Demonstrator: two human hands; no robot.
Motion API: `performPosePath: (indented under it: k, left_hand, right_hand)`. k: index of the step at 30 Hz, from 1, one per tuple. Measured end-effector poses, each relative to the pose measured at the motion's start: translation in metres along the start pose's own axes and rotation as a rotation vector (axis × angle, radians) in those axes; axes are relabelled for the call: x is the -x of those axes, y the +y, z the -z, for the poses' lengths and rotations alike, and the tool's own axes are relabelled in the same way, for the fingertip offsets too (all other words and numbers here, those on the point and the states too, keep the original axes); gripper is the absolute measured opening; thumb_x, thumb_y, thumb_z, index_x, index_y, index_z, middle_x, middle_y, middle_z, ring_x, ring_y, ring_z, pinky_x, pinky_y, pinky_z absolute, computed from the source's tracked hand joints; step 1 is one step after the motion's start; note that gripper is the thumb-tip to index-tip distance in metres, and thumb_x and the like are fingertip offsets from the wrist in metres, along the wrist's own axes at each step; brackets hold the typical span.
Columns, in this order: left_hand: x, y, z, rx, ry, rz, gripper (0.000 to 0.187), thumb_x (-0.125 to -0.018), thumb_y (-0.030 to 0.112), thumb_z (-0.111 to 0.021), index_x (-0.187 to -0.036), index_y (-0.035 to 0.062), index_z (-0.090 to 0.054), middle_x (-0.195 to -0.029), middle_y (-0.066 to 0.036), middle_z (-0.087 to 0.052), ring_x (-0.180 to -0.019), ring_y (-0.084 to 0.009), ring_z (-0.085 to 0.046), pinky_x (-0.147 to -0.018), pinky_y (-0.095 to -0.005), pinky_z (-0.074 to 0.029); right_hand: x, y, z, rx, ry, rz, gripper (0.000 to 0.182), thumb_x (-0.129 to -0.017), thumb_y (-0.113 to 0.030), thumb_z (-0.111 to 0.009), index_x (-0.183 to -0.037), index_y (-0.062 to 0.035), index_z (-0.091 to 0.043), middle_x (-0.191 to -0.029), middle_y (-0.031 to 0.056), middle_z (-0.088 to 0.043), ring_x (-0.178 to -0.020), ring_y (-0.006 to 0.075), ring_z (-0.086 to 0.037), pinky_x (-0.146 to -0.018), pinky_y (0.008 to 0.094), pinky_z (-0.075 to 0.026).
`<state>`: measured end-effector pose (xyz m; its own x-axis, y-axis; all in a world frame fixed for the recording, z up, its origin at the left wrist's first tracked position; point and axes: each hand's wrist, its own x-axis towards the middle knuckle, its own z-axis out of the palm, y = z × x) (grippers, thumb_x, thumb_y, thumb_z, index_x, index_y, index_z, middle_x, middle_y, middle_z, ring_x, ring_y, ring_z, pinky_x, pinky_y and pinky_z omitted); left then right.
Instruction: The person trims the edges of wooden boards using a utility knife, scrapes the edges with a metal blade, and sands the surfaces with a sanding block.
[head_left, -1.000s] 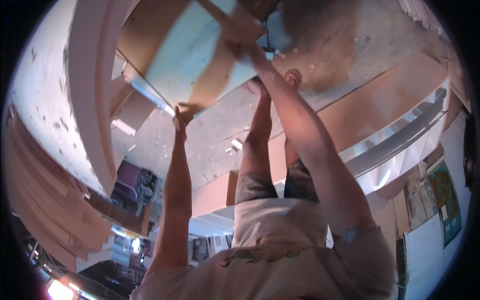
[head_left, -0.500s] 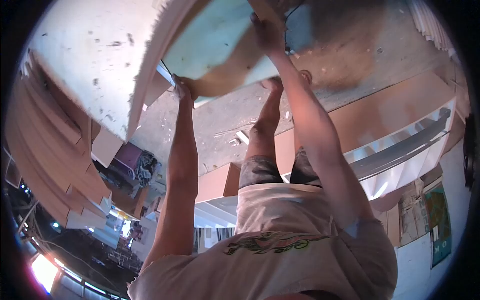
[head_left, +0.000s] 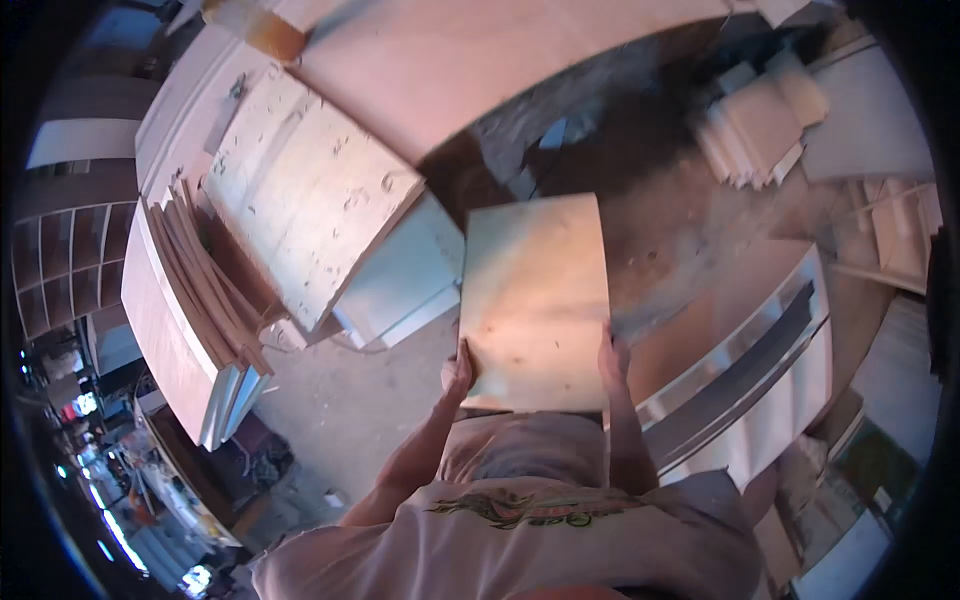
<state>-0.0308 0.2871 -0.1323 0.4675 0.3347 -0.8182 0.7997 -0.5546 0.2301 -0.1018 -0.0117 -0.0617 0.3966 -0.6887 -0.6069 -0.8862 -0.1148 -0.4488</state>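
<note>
A rectangular plywood panel with a pale, smooth face is held in front of my shirt. My left hand grips its left edge near the lower corner, fingers closed round it. Opposite, my right hand is closed on the right edge. The fingers behind the panel are hidden. Just left of the panel, a whitish board sits low, partly under a large workboard with dark marks on its top.
Curved stacked boards stand at the left. A large pinkish sheet spans the top. On the right are a white-edged cabinet frame and a pile of cut panels. Bare floor shows at lower left.
The panel has come away from beside the marked workboard and is now close to my body. Both hands have drawn in toward my waist, and my view has turned and widened.
</note>
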Motion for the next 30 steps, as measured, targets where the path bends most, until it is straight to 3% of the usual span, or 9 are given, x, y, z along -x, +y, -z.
performPosePath:
  k: [6,8,9,11,15,19,22,26,30]
  left_hand:
    - [0.083,0.122,-0.109,-0.306,-0.171,-0.216,0.092,-0.078,0.080,-0.032,-0.113,0.0013,-0.063,-0.112,-0.027,-0.061,-0.111,-0.0401,-0.056,-0.093,-0.0449,-0.043]
    - [0.114,0.171,-0.143,-0.356,-0.133,-0.287,0.092,-0.077,0.080,-0.033,-0.112,0.0006,-0.063,-0.113,-0.026,-0.061,-0.111,-0.0386,-0.056,-0.092,-0.0445,-0.044]
    - [0.127,0.197,-0.157,-0.359,-0.155,-0.355,0.091,-0.077,0.080,-0.035,-0.112,0.0008,-0.063,-0.112,-0.025,-0.061,-0.110,-0.0376,-0.057,-0.092,-0.0440,-0.045]
    - [0.179,0.244,-0.159,-0.332,-0.209,-0.439,0.089,-0.075,0.078,-0.041,-0.111,0.0004,-0.063,-0.110,-0.024,-0.063,-0.107,-0.0362,-0.059,-0.090,-0.0433,-0.046]
    - [0.229,0.335,-0.161,-0.167,-0.129,-0.734,0.078,-0.073,0.070,-0.055,-0.105,0.0009,-0.065,-0.103,-0.022,-0.065,-0.102,-0.0347,-0.061,-0.087,-0.0415,-0.047]
    - [0.257,0.431,-0.121,0.114,-0.008,-0.978,0.061,-0.071,0.059,-0.067,-0.090,0.0003,-0.067,-0.077,-0.016,-0.065,-0.072,-0.0260,-0.062,-0.068,-0.0380,-0.048]
    - [0.239,0.505,-0.084,0.342,0.090,-1.096,0.048,-0.073,0.047,-0.074,-0.082,0.0003,-0.066,-0.063,-0.007,-0.062,-0.057,-0.0148,-0.054,-0.057,-0.0323,-0.046]
    - [0.223,0.582,-0.010,0.800,-0.064,-0.991,0.054,-0.077,0.050,-0.070,-0.084,-0.0033,-0.068,-0.070,-0.005,-0.063,-0.058,-0.0144,-0.054,-0.056,-0.0318,-0.046]
    - [0.165,0.625,0.036,1.034,0.262,-1.106,0.048,-0.085,0.046,-0.065,-0.082,-0.0022,-0.067,-0.068,-0.002,-0.059,-0.063,-0.0111,-0.050,-0.059,-0.0280,-0.042]
  right_hand:
    - [-0.089,0.116,0.124,-0.070,-0.045,-0.201,0.077,-0.092,-0.062,-0.034,-0.101,0.0085,-0.063,-0.093,0.0276,-0.064,-0.088,0.0381,-0.062,-0.080,0.0439,-0.047]
    - [-0.064,0.087,0.168,-0.374,0.453,0.186,0.072,-0.095,-0.058,-0.032,-0.107,0.0069,-0.062,-0.096,0.0243,-0.064,-0.086,0.0324,-0.061,-0.080,0.0404,-0.048]
    - [-0.056,0.059,0.201,-0.380,0.453,0.206,0.072,-0.095,-0.058,-0.032,-0.107,0.0069,-0.062,-0.096,0.0243,-0.064,-0.086,0.0324,-0.061,-0.080,0.0404,-0.048]
    - [-0.039,0.022,0.257,-0.198,0.316,-0.409,0.070,-0.097,-0.054,-0.029,-0.117,0.0070,-0.055,-0.113,0.0241,-0.060,-0.101,0.0298,-0.059,-0.087,0.0388,-0.045]
    - [-0.106,0.079,0.279,-0.480,0.527,-0.042,0.063,-0.099,-0.048,-0.036,-0.122,0.0086,-0.052,-0.112,0.0204,-0.061,-0.094,0.0270,-0.059,-0.082,0.0380,-0.048]
    - [-0.152,-0.024,0.310,-0.963,0.640,0.351,0.062,-0.098,-0.048,-0.036,-0.121,0.0076,-0.053,-0.114,0.0186,-0.061,-0.098,0.0272,-0.059,-0.083,0.0374,-0.049]
    - [-0.198,-0.121,0.343,-1.123,0.401,0.612,0.052,-0.099,-0.041,-0.038,-0.125,0.0029,-0.047,-0.121,0.0154,-0.056,-0.104,0.0250,-0.059,-0.087,0.0372,-0.049]
    - [-0.203,-0.294,0.372,-1.044,0.237,0.805,0.047,-0.091,-0.029,-0.060,-0.122,0.0041,-0.047,-0.115,0.0114,-0.057,-0.101,0.0187,-0.057,-0.085,0.0322,-0.048]
    - [-0.233,-0.450,0.355,-1.030,0.129,1.086,0.043,-0.085,-0.025,-0.068,-0.115,0.0029,-0.055,-0.106,0.0077,-0.060,-0.094,0.0142,-0.056,-0.083,0.0285,-0.045]
